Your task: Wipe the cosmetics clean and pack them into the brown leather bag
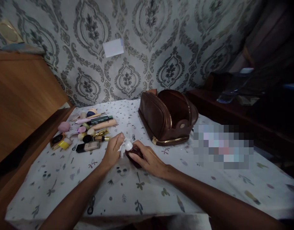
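My right hand (pixel 148 159) is wrapped round a small dark red bottle (pixel 134 156) with a white cap (pixel 129 145), held low over the table. My left hand (pixel 113 150) pinches a crumpled white tissue (pixel 122 149) against the cap. Both hands meet near the table's middle. A brown leather toiletry bag (pixel 167 116) with a gold zip lies just behind them, slightly to the right.
A pile of cosmetics (pixel 86 131), with sponges, tubes, brushes and a foundation bottle (pixel 88 147), lies at the left on the leaf-patterned white cloth (pixel 127 191). A wooden cabinet (pixel 22 102) stands at the left, and a dark shelf (pixel 233 108) at the right. A blurred patch covers part of the cloth.
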Action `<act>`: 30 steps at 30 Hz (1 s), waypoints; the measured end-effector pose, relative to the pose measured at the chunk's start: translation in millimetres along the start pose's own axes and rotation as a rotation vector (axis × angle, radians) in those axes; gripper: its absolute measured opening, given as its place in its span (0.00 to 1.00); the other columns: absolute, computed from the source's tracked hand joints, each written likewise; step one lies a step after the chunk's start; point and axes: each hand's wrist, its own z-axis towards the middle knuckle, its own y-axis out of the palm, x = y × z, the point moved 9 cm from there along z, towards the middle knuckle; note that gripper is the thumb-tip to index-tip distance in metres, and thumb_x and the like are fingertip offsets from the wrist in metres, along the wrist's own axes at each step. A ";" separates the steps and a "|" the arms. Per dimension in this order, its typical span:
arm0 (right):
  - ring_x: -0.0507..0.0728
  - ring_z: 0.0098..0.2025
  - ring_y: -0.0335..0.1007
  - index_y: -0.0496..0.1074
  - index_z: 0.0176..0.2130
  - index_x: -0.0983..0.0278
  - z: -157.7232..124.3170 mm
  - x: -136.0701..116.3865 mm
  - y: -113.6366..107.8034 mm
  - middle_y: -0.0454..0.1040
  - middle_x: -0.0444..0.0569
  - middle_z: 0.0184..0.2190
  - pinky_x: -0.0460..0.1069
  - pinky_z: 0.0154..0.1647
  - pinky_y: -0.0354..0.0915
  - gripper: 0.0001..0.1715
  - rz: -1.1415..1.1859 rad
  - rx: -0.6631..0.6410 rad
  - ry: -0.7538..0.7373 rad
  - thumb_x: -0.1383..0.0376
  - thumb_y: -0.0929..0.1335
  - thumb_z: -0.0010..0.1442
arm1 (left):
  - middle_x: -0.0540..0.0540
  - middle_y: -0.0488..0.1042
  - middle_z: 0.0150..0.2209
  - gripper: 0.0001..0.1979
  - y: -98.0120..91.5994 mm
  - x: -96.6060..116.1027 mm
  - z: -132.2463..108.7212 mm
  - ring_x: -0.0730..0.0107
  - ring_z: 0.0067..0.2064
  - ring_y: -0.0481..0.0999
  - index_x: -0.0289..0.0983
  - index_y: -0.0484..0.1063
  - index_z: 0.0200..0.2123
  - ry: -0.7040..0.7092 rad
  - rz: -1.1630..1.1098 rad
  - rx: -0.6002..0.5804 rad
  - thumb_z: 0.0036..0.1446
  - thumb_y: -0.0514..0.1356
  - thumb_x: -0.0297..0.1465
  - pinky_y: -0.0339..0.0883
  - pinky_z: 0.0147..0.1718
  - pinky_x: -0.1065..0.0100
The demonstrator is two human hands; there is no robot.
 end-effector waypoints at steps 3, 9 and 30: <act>0.52 0.30 0.62 0.62 0.37 0.62 3.4 10.6 -0.6 0.64 0.40 0.27 0.47 0.32 0.57 0.17 0.162 0.069 0.091 0.51 0.61 0.66 | 0.54 0.57 0.23 0.22 -5.0 -0.1 1.6 0.72 0.28 0.58 0.40 0.56 0.24 0.018 0.017 0.053 0.65 0.47 0.47 0.55 0.29 0.69; 0.56 0.39 0.65 0.65 0.39 0.62 5.3 30.7 -11.7 0.69 0.45 0.34 0.50 0.43 0.62 0.22 0.312 0.245 0.195 0.47 0.61 0.64 | 0.50 0.68 0.34 0.15 14.8 9.4 -6.7 0.68 0.36 0.68 0.38 0.64 0.42 0.078 0.178 -0.091 0.69 0.44 0.41 0.63 0.38 0.67; 0.54 0.34 0.67 0.70 0.43 0.63 13.3 48.3 -25.9 0.71 0.45 0.32 0.49 0.40 0.65 0.26 0.548 0.201 0.164 0.45 0.67 0.59 | 0.36 0.72 0.56 0.22 32.8 19.9 -28.2 0.58 0.58 0.72 0.36 0.58 0.63 0.513 0.649 -0.143 0.67 0.47 0.27 0.69 0.57 0.53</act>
